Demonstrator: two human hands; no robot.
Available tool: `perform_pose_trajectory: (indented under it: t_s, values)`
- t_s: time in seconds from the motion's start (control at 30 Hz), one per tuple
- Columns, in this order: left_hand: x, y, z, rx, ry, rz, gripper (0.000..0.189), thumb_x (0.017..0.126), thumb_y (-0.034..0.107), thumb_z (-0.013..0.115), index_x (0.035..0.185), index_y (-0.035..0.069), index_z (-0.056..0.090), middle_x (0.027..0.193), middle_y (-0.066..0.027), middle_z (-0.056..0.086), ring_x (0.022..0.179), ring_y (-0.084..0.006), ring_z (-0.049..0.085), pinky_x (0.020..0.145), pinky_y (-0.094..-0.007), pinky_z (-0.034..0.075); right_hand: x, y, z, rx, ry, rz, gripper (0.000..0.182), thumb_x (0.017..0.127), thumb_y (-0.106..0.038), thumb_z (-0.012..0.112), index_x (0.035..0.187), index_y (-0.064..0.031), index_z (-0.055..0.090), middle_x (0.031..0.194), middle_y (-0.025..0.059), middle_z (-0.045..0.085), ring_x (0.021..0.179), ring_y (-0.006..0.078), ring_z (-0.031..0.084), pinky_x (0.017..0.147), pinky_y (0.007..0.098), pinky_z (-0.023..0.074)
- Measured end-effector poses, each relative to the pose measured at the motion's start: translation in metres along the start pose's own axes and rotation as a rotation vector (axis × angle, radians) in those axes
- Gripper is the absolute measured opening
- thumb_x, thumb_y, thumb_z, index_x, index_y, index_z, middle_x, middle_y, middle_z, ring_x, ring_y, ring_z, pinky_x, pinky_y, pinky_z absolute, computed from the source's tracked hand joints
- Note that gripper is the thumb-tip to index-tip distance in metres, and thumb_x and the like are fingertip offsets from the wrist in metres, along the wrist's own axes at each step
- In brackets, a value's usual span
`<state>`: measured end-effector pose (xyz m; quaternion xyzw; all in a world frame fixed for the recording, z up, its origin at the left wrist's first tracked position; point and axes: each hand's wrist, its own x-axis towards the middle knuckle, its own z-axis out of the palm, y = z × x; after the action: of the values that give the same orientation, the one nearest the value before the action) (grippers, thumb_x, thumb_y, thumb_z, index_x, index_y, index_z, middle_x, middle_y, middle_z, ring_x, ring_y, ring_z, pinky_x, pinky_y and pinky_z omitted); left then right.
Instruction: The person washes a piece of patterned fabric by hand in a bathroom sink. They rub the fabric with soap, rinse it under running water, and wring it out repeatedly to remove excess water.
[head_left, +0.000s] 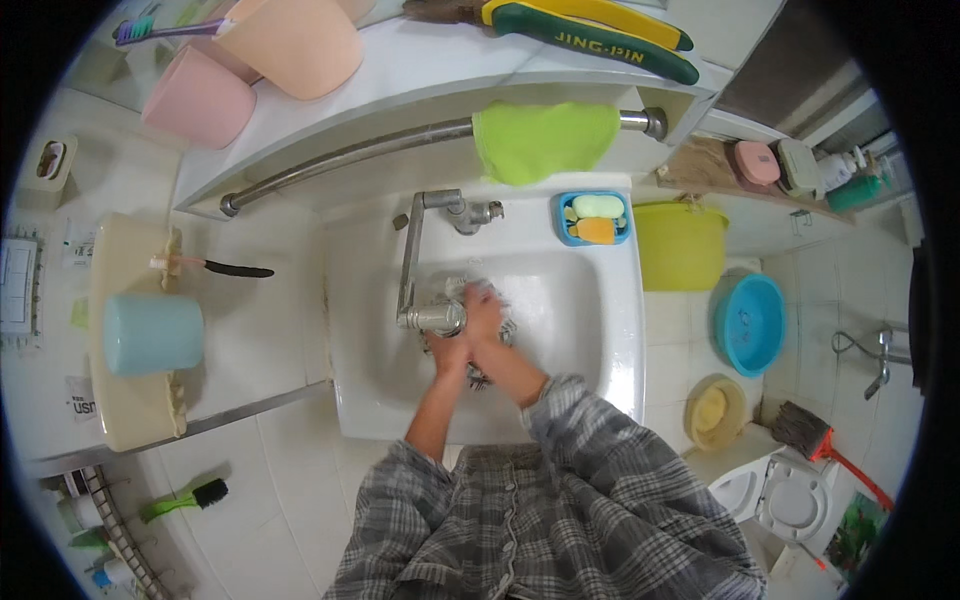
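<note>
Both my hands are together in the white sink basin (559, 300), just under the round end of the swivel faucet (439, 316). My left hand (448, 349) is at the left, partly behind the faucet head. My right hand (484, 311) lies against it, blurred at the fingers. Around and beneath them shows a dark-and-white patterned cloth or water surface that I cannot make out clearly. On the sink's back right corner sits a blue soap dish (570, 238) with a pale green soap bar (598, 206) and an orange one (595, 230).
A green cloth (547, 139) hangs on the metal rail (360, 154) behind the sink. Above it, pliers (592, 41) and cups (199, 97) rest on a shelf. A yellow-green bucket (679, 247) stands right of the sink, near a blue basin (750, 325). Left is a toothbrush (238, 269).
</note>
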<state>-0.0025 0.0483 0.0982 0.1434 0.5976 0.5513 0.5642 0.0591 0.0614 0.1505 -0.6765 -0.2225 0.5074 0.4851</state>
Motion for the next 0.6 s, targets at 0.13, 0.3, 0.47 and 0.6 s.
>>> perform_pose_trajectory:
  t_s: [0.13, 0.3, 0.47, 0.6]
  values:
    - [-0.030, 0.013, 0.022, 0.173, -0.134, 0.088, 0.028, 0.087, 0.016, 0.059, 0.105, -0.005, 0.060, 0.099, -0.0144, 0.065, 0.091, -0.0214, 0.063, 0.079, -0.0359, 0.051, 0.046, -0.012, -0.019, 0.102, -0.029, 0.341, 0.037, 0.083, -0.027, 0.060, 0.107, 0.0012, 0.060, 0.118, 0.0243, 0.058, 0.109, 0.0320, 0.056, 0.094, 0.0422, 0.0416]
    - [-0.007, 0.058, 0.019, 0.095, -0.107, -0.308, 0.029, 0.088, 0.015, 0.054, 0.106, -0.005, 0.061, 0.102, -0.0172, 0.066, 0.092, -0.0273, 0.062, 0.083, -0.0373, 0.048, -0.013, -0.004, 0.007, -0.038, 0.119, -0.001, 0.033, 0.083, -0.023, 0.061, 0.102, 0.0027, 0.062, 0.104, 0.0216, 0.065, 0.093, 0.0295, 0.062, 0.080, 0.0434, 0.0474]
    - [-0.028, 0.056, 0.042, 0.698, -0.326, -0.051, 0.038, 0.080, 0.023, 0.061, 0.109, -0.002, 0.061, 0.108, -0.0233, 0.063, 0.107, -0.0297, 0.060, 0.090, -0.0386, 0.044, 0.040, 0.005, -0.042, 0.159, -0.018, 0.393, 0.044, 0.088, -0.030, 0.055, 0.110, 0.0080, 0.059, 0.108, 0.0227, 0.063, 0.097, 0.0313, 0.063, 0.080, 0.0426, 0.0494]
    - [0.024, 0.087, -0.016, 1.106, -0.566, 0.381, 0.041, 0.080, 0.029, 0.063, 0.112, 0.004, 0.062, 0.110, -0.0182, 0.064, 0.107, -0.0300, 0.060, 0.093, -0.0381, 0.044, -0.034, -0.023, -0.056, 0.163, -0.353, 0.465, 0.044, 0.093, -0.030, 0.052, 0.118, 0.0051, 0.057, 0.115, 0.0176, 0.061, 0.100, 0.0255, 0.060, 0.082, 0.0372, 0.0481]
